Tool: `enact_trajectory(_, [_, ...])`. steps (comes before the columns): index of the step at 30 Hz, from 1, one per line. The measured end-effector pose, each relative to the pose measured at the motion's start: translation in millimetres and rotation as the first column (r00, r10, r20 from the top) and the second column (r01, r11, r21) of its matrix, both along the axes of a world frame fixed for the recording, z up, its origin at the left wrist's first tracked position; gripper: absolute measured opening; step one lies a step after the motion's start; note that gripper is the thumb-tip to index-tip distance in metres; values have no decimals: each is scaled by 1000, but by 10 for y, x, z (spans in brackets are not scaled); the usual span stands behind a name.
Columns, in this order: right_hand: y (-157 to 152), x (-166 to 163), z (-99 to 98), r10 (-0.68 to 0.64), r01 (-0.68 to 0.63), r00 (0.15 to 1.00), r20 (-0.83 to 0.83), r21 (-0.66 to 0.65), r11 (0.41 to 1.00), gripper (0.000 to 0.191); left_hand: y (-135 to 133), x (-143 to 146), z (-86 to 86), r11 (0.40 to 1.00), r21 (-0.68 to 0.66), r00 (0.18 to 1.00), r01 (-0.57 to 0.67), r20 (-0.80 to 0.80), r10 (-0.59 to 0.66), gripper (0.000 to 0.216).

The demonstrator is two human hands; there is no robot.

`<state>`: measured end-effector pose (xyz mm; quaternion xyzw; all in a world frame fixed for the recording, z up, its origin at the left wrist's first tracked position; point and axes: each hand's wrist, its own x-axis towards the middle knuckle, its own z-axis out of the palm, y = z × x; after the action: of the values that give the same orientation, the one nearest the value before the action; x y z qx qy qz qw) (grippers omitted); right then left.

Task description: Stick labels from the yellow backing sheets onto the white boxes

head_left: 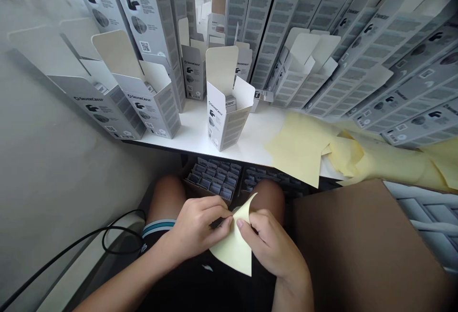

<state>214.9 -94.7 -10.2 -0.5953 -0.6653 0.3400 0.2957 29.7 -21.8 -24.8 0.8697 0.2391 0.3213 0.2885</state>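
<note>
Over my lap, both hands pinch a pale yellow sheet (236, 250), which looks like thin paper or cloth. My left hand (200, 223) is closed on its upper left edge, thumb and forefinger pressed together. My right hand (270, 243) grips the sheet's right side, with the thumb on top. One corner sticks up between the hands, and the lower part hangs down in a point. Whether anything lies inside the fold is hidden. Beyond the hands, an open-topped SilverCrest carton (227, 116) stands upright near the table's front edge, with a small printed box inside.
Two more open cartons (150, 99) stand left on the white table (193, 123). Tall stacked cartons (307, 6) line the back. Crumpled yellow sheets (304, 140) overhang the table's front edge. Boxes of small packets (214, 178) sit below; a large brown carton (358, 250) is at right, a black cable (71, 250) at left.
</note>
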Motion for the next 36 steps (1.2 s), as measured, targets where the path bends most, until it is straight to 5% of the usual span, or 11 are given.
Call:
enact_trajectory(7, [50,18,-26,38,-38,997,-66,2,999,45,-15,17,-90,977,-214,994,-12,106,36,14])
enact_trajectory(12, [6,254,-62,84,-91,973,-214,-24,996,45,43,-34,-172,914,-401,952,-63,252,177,20])
enact_trajectory(15, [-6,673,-17,-144,134,924,-354,-54,990,37,102,-74,-204,879,-468,880,-94,374,294,25])
enact_trajectory(19, [202,1466,216,-457,437,753,-475,-159,885,41,154,-68,-206,876,-477,867,-77,402,295,29])
enact_trajectory(23, [715,2199,595,-462,394,789,-405,-244,886,45,142,-36,-225,896,-440,898,-57,370,239,33])
enact_trajectory(27, [1320,2651,892,-296,237,939,-176,-297,925,36,100,-9,-322,909,-414,917,-53,339,208,38])
enact_trajectory(32, [1810,2895,877,-393,402,911,126,-61,913,9,70,90,-471,930,-368,922,-27,351,166,42])
enact_trajectory(36, [1928,2789,672,-558,517,805,204,223,827,28,79,162,-518,939,-343,924,-7,356,137,43])
